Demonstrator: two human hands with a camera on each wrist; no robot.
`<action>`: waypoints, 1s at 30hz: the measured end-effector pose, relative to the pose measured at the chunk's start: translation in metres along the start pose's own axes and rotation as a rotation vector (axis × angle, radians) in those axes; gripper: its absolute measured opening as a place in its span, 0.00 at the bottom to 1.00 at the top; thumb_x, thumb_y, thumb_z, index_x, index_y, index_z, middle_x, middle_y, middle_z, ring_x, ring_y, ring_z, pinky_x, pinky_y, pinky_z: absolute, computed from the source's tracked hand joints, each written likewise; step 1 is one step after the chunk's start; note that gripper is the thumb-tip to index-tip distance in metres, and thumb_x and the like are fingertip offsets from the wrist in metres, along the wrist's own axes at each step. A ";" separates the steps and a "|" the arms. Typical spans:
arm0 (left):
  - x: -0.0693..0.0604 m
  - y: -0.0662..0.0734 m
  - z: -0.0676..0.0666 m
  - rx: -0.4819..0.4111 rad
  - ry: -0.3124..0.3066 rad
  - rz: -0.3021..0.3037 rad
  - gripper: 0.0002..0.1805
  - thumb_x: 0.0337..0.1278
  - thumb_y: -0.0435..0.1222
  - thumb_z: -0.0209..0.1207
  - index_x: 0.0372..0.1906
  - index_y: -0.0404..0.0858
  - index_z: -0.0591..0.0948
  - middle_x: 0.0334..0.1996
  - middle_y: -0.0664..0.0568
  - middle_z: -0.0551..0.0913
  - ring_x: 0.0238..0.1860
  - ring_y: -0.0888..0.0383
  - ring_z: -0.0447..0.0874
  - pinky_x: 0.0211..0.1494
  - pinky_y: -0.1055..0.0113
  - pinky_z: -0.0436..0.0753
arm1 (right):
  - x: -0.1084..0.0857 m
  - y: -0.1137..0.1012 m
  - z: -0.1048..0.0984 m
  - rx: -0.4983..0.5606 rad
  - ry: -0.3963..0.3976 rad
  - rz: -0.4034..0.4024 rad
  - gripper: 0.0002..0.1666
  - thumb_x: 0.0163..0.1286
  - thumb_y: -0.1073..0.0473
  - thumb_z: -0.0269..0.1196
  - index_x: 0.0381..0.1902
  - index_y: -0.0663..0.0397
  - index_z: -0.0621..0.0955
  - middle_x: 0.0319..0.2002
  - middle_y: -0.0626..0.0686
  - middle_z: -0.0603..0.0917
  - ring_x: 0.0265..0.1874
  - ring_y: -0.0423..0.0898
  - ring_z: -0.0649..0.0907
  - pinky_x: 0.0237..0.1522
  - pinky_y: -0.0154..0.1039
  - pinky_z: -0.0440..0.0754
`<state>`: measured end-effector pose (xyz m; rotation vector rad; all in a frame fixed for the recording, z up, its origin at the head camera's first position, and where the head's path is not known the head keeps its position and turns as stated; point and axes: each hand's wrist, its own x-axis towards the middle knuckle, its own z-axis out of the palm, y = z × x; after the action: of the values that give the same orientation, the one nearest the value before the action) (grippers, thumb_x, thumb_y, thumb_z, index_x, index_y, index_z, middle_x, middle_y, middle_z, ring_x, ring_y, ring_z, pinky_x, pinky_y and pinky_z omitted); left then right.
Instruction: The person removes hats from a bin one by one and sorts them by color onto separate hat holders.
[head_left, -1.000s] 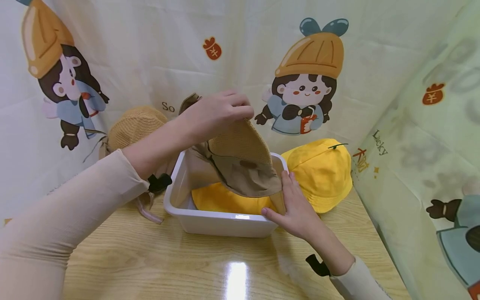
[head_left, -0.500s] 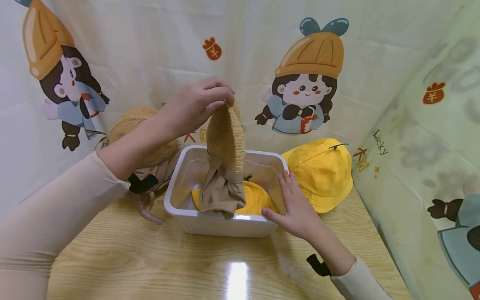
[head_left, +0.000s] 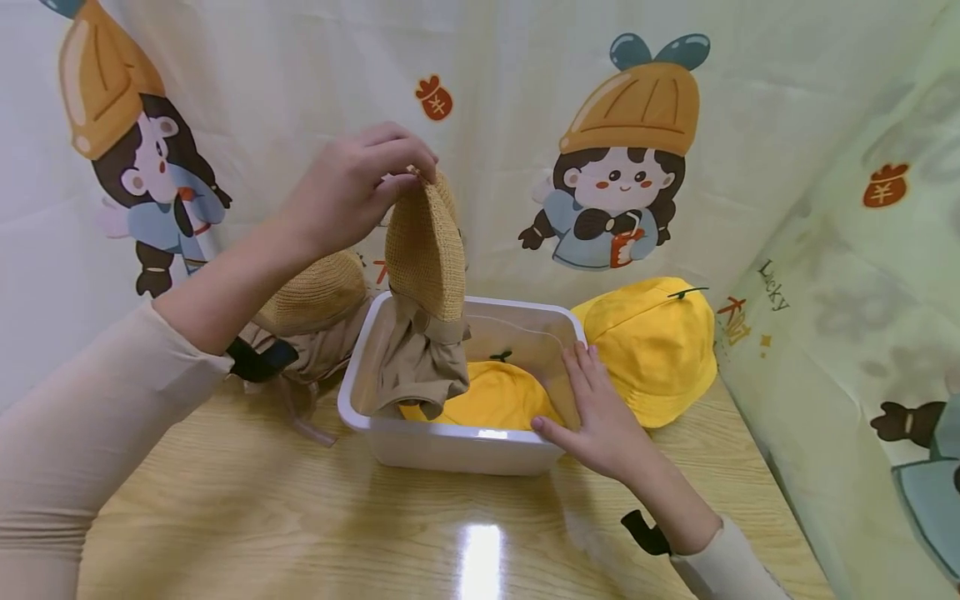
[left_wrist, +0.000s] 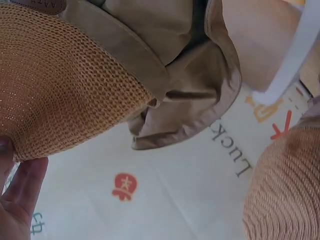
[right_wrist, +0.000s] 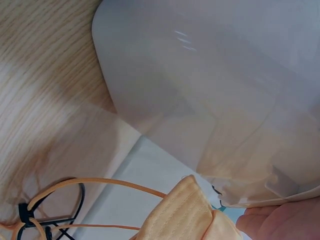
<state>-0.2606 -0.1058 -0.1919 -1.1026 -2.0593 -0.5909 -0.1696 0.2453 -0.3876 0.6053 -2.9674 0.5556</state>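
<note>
Wooden table (head_left: 300, 517) — tan hat (head_left: 429, 258) lengthwise vertical, brim (head_left: 423, 367) down, pinched by left grip (head_left: 360, 185) — right grip (head_left: 600, 421) unclenched.

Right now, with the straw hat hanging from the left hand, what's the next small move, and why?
Probably lift the straw hat slightly and carry it left with the left hand: its cloth brim hangs low over the white bin, and a similar hat sits left of the bin. The right hand rests on the bin's rim, which may help steady it.
</note>
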 end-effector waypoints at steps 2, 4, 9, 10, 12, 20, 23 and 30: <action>0.001 -0.002 -0.004 0.027 0.011 0.009 0.03 0.64 0.26 0.60 0.39 0.34 0.83 0.47 0.46 0.85 0.50 0.53 0.83 0.53 0.59 0.82 | -0.001 0.002 -0.001 -0.006 0.004 0.007 0.64 0.63 0.26 0.59 0.81 0.54 0.46 0.81 0.59 0.42 0.79 0.59 0.41 0.72 0.66 0.55; 0.003 -0.002 -0.009 0.060 0.022 0.022 0.03 0.65 0.27 0.60 0.40 0.34 0.83 0.48 0.45 0.84 0.51 0.52 0.83 0.54 0.58 0.82 | -0.003 0.004 -0.002 -0.005 0.015 0.015 0.64 0.63 0.27 0.60 0.81 0.54 0.47 0.80 0.60 0.42 0.79 0.60 0.41 0.72 0.67 0.55; 0.001 -0.006 -0.025 0.149 0.068 0.006 0.05 0.67 0.26 0.58 0.41 0.33 0.84 0.48 0.44 0.84 0.52 0.49 0.83 0.56 0.56 0.82 | -0.004 0.008 -0.002 0.009 0.023 0.010 0.63 0.63 0.28 0.61 0.81 0.53 0.47 0.80 0.60 0.42 0.79 0.61 0.41 0.71 0.68 0.54; -0.001 -0.009 -0.028 0.171 0.077 0.012 0.06 0.68 0.26 0.57 0.41 0.33 0.84 0.49 0.43 0.84 0.52 0.48 0.83 0.56 0.56 0.82 | -0.004 0.008 -0.001 0.010 0.021 0.006 0.63 0.64 0.27 0.60 0.81 0.53 0.47 0.81 0.59 0.42 0.79 0.61 0.41 0.71 0.68 0.54; -0.004 -0.014 -0.036 0.215 0.092 0.027 0.07 0.69 0.26 0.56 0.41 0.32 0.84 0.49 0.42 0.84 0.52 0.47 0.84 0.56 0.56 0.82 | -0.003 0.007 0.000 0.010 0.020 0.001 0.63 0.64 0.27 0.60 0.81 0.53 0.47 0.81 0.59 0.42 0.79 0.61 0.41 0.71 0.69 0.54; -0.013 -0.033 -0.062 0.324 0.122 -0.025 0.09 0.74 0.30 0.51 0.46 0.30 0.81 0.53 0.39 0.81 0.54 0.44 0.81 0.59 0.55 0.81 | -0.003 0.008 0.001 0.008 0.020 0.006 0.62 0.64 0.28 0.60 0.81 0.55 0.49 0.80 0.61 0.43 0.79 0.61 0.42 0.70 0.69 0.56; -0.017 -0.038 -0.069 0.312 0.153 -0.107 0.11 0.74 0.31 0.52 0.48 0.32 0.82 0.54 0.42 0.83 0.53 0.42 0.82 0.59 0.56 0.80 | -0.002 0.008 0.001 0.007 0.021 0.002 0.62 0.64 0.28 0.61 0.81 0.54 0.48 0.80 0.61 0.43 0.79 0.62 0.42 0.70 0.70 0.56; -0.025 -0.049 -0.085 0.359 0.178 -0.141 0.14 0.77 0.36 0.48 0.52 0.35 0.82 0.53 0.48 0.86 0.37 0.62 0.89 0.43 0.92 0.64 | -0.001 0.006 0.001 0.007 0.025 -0.010 0.62 0.64 0.29 0.61 0.81 0.52 0.48 0.80 0.60 0.43 0.79 0.62 0.42 0.70 0.70 0.56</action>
<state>-0.2608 -0.2014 -0.1600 -0.6782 -1.9982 -0.3516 -0.1706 0.2505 -0.3909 0.6085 -2.9384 0.5681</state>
